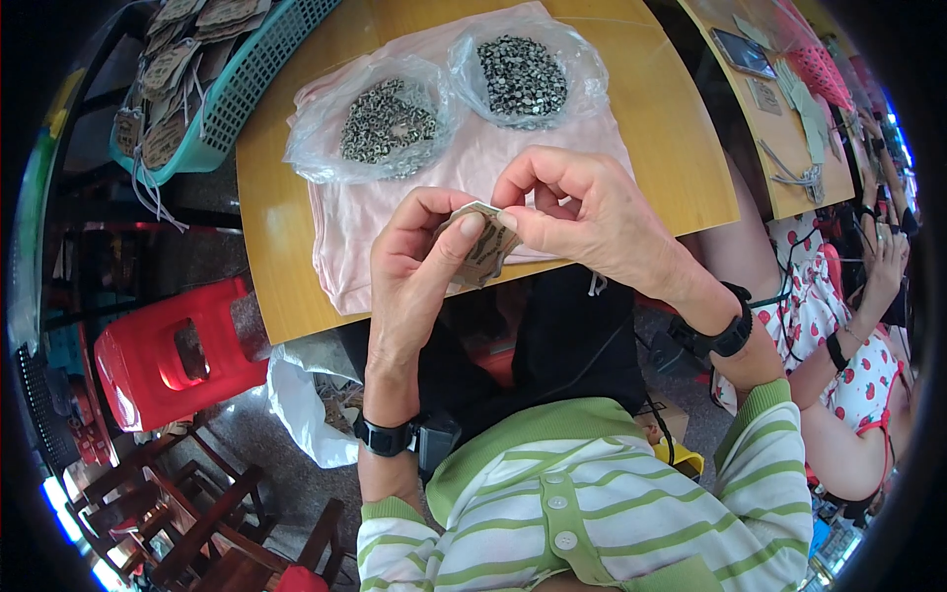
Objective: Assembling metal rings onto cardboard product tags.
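Note:
Between my hands, above the table's near edge, is a brown cardboard tag (483, 249) with dark print. My left hand (419, 252) pinches it between thumb and fingers. At the tag's top edge, the thumb and forefinger of my right hand (572, 202) are closed together; whatever small thing they may hold is hidden. A pale string end (597, 285) shows below my right hand. Beyond my hands, two clear plastic bags lie open on a pink cloth (340, 237). The left bag holds small metal pieces (380, 123), and the right bag holds shiny metal pieces (521, 79).
A teal basket (222, 109) heaped with strung brown tags stands at the far left by the wooden table (271, 266). A red stool (178, 350) and a white bag (301, 409) are at left. Another person (853, 395) sits at right, near a second table (740, 109) with a phone.

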Demonstrator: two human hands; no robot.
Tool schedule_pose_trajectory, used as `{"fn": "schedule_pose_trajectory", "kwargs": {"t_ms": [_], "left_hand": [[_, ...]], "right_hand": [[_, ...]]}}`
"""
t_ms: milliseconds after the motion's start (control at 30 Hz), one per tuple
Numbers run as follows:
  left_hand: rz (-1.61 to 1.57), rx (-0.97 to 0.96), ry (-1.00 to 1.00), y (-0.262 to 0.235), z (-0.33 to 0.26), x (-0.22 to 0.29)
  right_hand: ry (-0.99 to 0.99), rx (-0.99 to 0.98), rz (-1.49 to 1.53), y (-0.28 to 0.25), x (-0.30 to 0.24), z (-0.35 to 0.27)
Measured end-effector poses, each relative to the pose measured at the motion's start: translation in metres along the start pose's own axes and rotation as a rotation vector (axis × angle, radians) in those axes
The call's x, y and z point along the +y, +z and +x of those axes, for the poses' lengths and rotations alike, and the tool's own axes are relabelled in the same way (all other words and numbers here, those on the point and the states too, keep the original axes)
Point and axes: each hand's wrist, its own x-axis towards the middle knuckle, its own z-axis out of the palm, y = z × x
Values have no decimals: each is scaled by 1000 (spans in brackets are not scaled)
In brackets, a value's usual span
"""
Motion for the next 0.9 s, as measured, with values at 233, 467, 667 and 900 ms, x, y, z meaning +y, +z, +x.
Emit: {"fn": "schedule_pose_trajectory", "kwargs": {"t_ms": [233, 467, 667, 900], "left_hand": [[97, -23, 13, 4, -2, 4], [20, -6, -4, 4, -4, 1], [89, -46, 3, 3, -1, 6], [75, -75, 134, 2, 5, -5]], "right_hand": [[82, 1, 2, -2, -3, -5], [48, -31, -131, 0, 4, -6], [-244, 45, -375, 3, 9, -8], [-139, 58, -172, 5, 8, -9]]}}
